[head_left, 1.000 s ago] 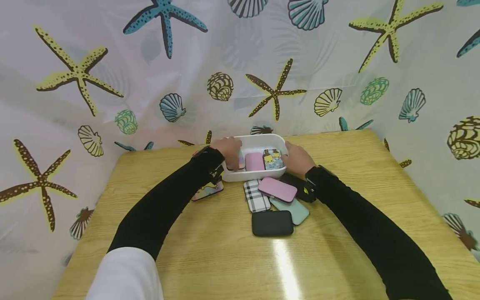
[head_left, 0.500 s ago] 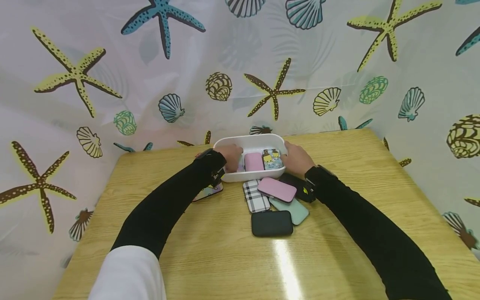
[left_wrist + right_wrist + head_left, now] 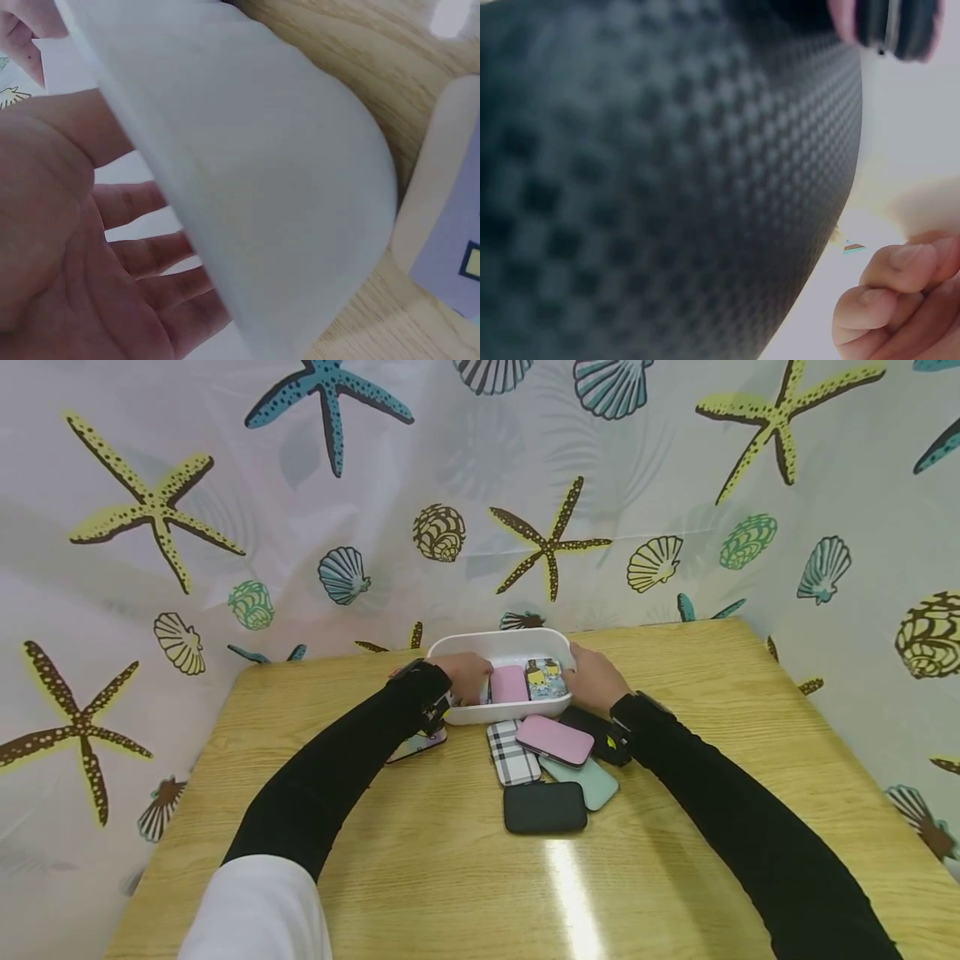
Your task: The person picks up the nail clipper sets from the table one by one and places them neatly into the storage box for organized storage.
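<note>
A white oblong basket (image 3: pixel 502 716) stands near the table's back edge. My left hand (image 3: pixel 468 677) reaches over its left end, fingers fairly straight inside and fingertips hidden behind the rim in the left wrist view. Beneath it is a case that it mostly covers. Beside that lie a pink case (image 3: pixel 509 684) and a cartoon-print case (image 3: pixel 546 679), side by side in the basket. At the right end my right hand (image 3: pixel 597 682) grips the basket's rim; its curled fingers (image 3: pixel 906 268) show against white in the right wrist view.
In front of the basket lie a plaid case (image 3: pixel 513 756), a pink case (image 3: pixel 555 740) on top of a mint case (image 3: pixel 596 787), and a black case (image 3: pixel 545 808). Another black case (image 3: pixel 592 731) sits under my right wrist. A printed case (image 3: pixel 417 745) is beside my left wrist.
My left hand has moved slightly right and lower inside the basket, covering more of the left-hand case. My right hand stays at the basket's right end.
</note>
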Motion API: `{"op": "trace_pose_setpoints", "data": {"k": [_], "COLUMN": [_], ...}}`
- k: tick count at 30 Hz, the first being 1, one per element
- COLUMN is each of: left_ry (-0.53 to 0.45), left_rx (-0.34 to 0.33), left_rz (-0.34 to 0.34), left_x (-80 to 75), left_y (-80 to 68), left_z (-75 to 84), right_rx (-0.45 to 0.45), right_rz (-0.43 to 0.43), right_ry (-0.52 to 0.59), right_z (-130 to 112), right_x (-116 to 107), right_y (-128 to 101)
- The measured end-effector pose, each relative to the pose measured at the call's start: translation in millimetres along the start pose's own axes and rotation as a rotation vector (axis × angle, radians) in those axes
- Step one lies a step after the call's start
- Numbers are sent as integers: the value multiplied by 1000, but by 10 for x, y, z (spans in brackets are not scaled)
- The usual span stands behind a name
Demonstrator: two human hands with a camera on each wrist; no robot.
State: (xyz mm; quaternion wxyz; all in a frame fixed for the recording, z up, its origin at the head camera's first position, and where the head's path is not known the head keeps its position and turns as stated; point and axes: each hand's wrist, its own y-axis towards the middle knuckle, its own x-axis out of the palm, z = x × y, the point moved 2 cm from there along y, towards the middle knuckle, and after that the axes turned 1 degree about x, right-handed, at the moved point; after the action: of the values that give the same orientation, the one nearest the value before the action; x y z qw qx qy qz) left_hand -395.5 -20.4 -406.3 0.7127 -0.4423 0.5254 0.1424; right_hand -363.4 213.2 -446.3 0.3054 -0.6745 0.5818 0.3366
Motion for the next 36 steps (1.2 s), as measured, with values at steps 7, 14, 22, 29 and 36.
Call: {"op": "trace_pose_setpoints", "data": {"k": [7, 14, 22, 29, 36], "left_ry": [4, -7, -45, -62, -112], "left_rx": [-28, -38, -21, -17, -43], "left_rz": [17, 23, 44, 65, 221], "left_x": [19, 32, 41, 56, 56], "left_y": [28, 44, -7, -44, -378], "left_z": [8, 7, -12, -18, -31], "right_rx": [-3, 2, 2, -1, -1], "right_rz": [4, 6, 1, 4, 2], "right_ry": [1, 5, 4, 0, 3], "right_z": [18, 25, 5, 23, 48], "right_x": [-6, 3, 0, 6, 16], "right_y": [-14, -6, -2, 14, 28]}}
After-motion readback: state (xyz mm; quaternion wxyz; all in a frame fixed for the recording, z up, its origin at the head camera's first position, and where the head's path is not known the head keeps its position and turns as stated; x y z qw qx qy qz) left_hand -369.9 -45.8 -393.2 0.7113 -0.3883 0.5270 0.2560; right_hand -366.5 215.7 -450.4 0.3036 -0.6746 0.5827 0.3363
